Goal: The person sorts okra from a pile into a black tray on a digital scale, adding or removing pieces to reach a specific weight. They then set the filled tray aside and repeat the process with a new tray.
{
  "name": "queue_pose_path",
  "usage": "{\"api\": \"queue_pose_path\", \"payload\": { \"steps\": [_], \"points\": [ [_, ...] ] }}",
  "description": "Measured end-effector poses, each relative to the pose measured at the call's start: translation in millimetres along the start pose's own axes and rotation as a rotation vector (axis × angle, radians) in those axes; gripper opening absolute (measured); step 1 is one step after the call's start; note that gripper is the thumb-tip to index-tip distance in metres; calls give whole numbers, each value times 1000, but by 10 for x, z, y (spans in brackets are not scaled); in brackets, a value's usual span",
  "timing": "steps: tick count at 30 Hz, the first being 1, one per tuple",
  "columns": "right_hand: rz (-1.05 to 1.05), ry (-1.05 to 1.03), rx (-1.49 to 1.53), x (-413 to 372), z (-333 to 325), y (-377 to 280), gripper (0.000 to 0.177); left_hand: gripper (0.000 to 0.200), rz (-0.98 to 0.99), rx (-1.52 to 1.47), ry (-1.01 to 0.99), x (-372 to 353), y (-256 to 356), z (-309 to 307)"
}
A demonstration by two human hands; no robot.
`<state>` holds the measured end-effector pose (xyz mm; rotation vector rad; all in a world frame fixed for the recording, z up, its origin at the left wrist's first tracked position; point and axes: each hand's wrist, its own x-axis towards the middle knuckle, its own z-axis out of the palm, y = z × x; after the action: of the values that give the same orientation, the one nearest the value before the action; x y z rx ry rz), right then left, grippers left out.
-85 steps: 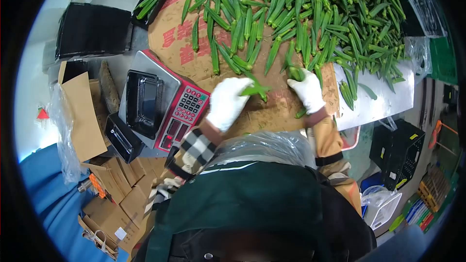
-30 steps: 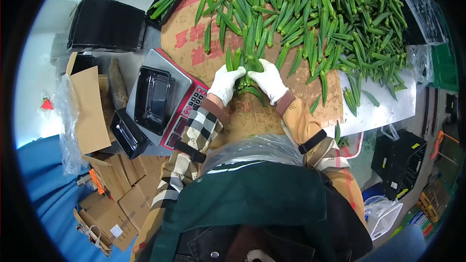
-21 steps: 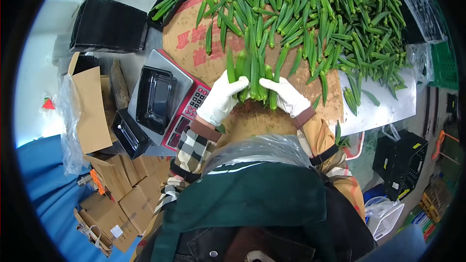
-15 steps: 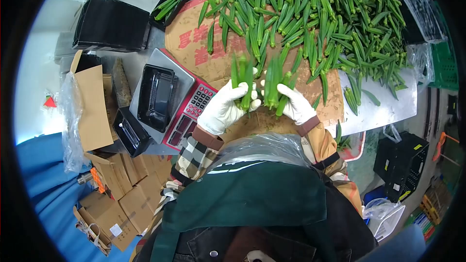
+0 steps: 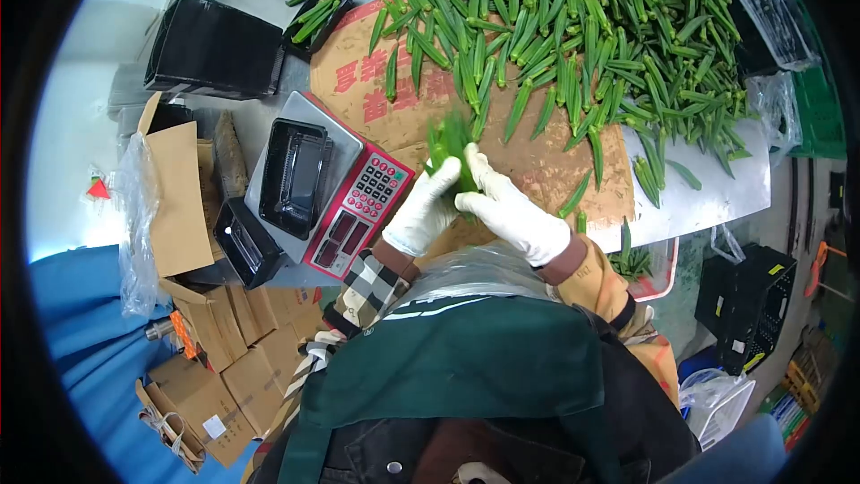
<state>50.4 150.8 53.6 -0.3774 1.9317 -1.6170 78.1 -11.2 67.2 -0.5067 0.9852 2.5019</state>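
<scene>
Both white-gloved hands meet over the cardboard, around one bunch of green okra (image 5: 451,139) that is blurred by motion. My left hand (image 5: 421,213) is closed on the bunch from the left. From the right, my right hand (image 5: 518,213) pinches the same bunch between thumb and fingers. Beyond them spreads a large pile of loose okra (image 5: 573,27). Left of my hands, a black plastic tray (image 5: 294,177) sits on the red and grey scale (image 5: 351,215).
Another black tray (image 5: 318,22) with okra in it stands beside a black stack of trays (image 5: 215,47). A further black tray (image 5: 245,242) leans by the scale. Cardboard boxes (image 5: 233,367) lie at lower left. A black crate (image 5: 743,305) is on the right.
The two separate bunches of okra have come together into one. My right hand has moved left to meet my left hand.
</scene>
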Motion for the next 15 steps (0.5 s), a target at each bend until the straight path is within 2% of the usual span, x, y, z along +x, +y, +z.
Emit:
{"api": "queue_pose_path", "payload": {
  "steps": [1, 2, 3, 4, 5, 6, 8, 10, 13, 15],
  "points": [
    [-88, -53, -116, -69, -83, -174, 74, 63, -4, -146, -23, 13, -20, -89],
    [-64, -90, 48, -105, -176, -316, 71, 62, -8, -291, -48, 13, -19, -142],
    [-40, -126, 212, -132, -280, -441, 68, 64, 38, -270, -6, -43, 32, -80],
    [-15, -164, 377, -146, -346, -483, 65, 67, 47, -278, -56, -61, 57, -112],
    [43, -126, 683, -168, -350, -437, 57, 69, 58, -285, -105, -82, 85, -161],
    [65, -95, 743, -191, -397, -434, 55, 72, 70, -292, -154, -104, 117, -196],
    [114, -38, 862, -237, -526, -425, 52, 79, 105, -277, -77, -180, 231, -103],
    [105, 37, 832, -269, -568, -234, 48, 82, 144, -201, -19, -321, 429, -113],
    [154, 150, 809, -369, -655, 32, 46, 80, 349, -123, 13, -592, 887, -330],
    [195, 211, 774, -427, -691, 137, 44, 76, 503, 96, 187, -842, 1278, -444]
  ]
}}
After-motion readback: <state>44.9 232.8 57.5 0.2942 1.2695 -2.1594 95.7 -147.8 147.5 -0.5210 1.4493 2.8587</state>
